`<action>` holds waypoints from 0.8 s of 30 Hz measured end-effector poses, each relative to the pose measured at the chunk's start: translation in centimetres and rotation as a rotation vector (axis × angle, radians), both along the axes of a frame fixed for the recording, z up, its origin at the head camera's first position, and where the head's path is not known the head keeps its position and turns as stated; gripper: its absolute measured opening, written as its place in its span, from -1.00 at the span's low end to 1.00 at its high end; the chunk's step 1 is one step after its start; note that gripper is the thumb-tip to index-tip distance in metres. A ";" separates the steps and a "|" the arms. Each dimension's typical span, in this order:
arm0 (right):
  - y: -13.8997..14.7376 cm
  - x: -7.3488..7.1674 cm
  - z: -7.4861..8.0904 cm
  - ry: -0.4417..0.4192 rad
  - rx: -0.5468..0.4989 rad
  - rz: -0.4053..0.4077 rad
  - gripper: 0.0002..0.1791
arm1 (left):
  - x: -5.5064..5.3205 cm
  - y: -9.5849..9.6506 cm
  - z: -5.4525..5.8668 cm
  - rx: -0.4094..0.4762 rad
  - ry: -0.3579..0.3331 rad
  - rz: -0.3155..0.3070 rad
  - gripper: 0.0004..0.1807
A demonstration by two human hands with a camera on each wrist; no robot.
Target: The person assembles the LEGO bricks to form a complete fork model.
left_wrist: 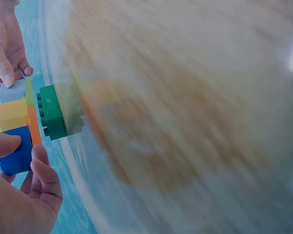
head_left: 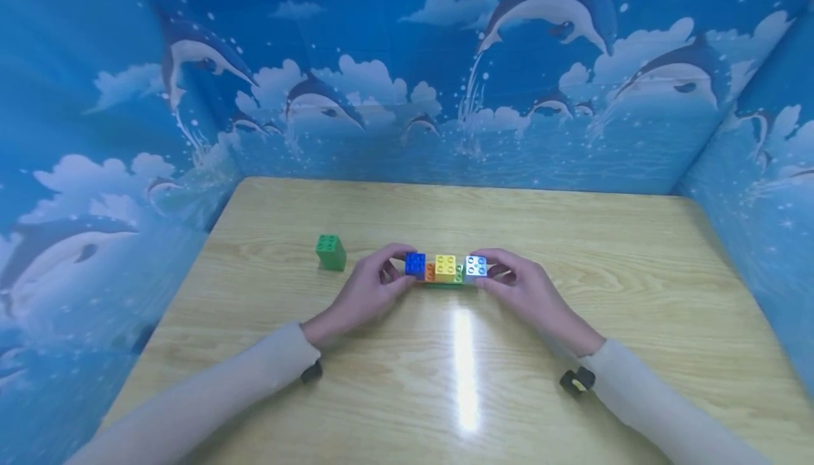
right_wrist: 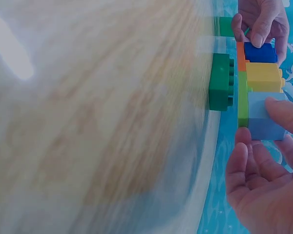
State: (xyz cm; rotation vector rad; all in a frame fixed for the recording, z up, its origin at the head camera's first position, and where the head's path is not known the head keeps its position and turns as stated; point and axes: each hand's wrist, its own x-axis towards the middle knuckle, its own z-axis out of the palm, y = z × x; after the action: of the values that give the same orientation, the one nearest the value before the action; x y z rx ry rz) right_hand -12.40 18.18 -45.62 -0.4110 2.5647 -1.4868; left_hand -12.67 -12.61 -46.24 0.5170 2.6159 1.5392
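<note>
Both hands hold one joined row of toy building bricks by its two ends. My left hand (head_left: 372,283) pinches the blue brick (left_wrist: 15,151) between thumb and fingers. At the other end, my right hand (head_left: 524,285) grips the light blue brick (right_wrist: 266,114). A yellow brick (head_left: 445,268) sits between them. Under these run a thin orange piece (left_wrist: 34,126) and a lime green piece (right_wrist: 242,100). Directly below, a green brick (right_wrist: 219,83) stands on the table with its studs up. In both wrist views a narrow gap shows between those studs and the held row.
A taller green block (head_left: 331,253) stands on the wooden table (head_left: 407,380), left of the left hand. Cloth walls (head_left: 394,133) printed with dolphins enclose the table's back and sides. A bright light reflection lies on the tabletop in front of the bricks.
</note>
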 end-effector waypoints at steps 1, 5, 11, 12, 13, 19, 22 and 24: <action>-0.1 -0.1 0.0 -0.003 -0.001 0.005 -0.46 | 0.0 0.0 0.0 -0.001 -0.005 0.008 -0.47; -0.1 -0.5 0.0 -0.006 0.005 0.012 -0.46 | -0.2 0.0 0.0 -0.008 -0.018 0.013 -0.48; 0.0 -0.8 -0.1 -0.016 0.013 0.038 -0.47 | -0.4 0.0 -0.4 -0.006 -0.025 0.001 -0.48; 0.1 -0.8 -0.1 -0.020 0.015 0.042 -0.47 | -0.4 0.0 -0.4 -0.009 -0.024 -0.001 -0.48; 0.1 -0.8 -0.1 -0.024 0.017 0.044 -0.47 | -0.4 -0.1 -0.5 -0.012 -0.022 -0.002 -0.48; 0.1 -0.8 0.1 -0.015 0.047 0.050 -0.42 | -0.6 -0.1 -0.4 -0.035 -0.006 -0.035 -0.47; -0.2 -1.0 0.3 0.019 0.052 0.068 -0.36 | -0.6 0.2 -0.3 -0.064 0.008 -0.054 -0.43; -0.6 -1.2 0.5 0.043 0.036 0.087 -0.35 | -0.6 0.5 -0.2 -0.076 0.015 -0.060 -0.39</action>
State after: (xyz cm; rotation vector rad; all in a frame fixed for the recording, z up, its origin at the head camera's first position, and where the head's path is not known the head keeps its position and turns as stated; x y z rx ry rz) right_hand -13.56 17.56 -45.13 -0.5487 2.5667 -1.4148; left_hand -13.26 -12.10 -46.40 0.5979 2.6317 1.4185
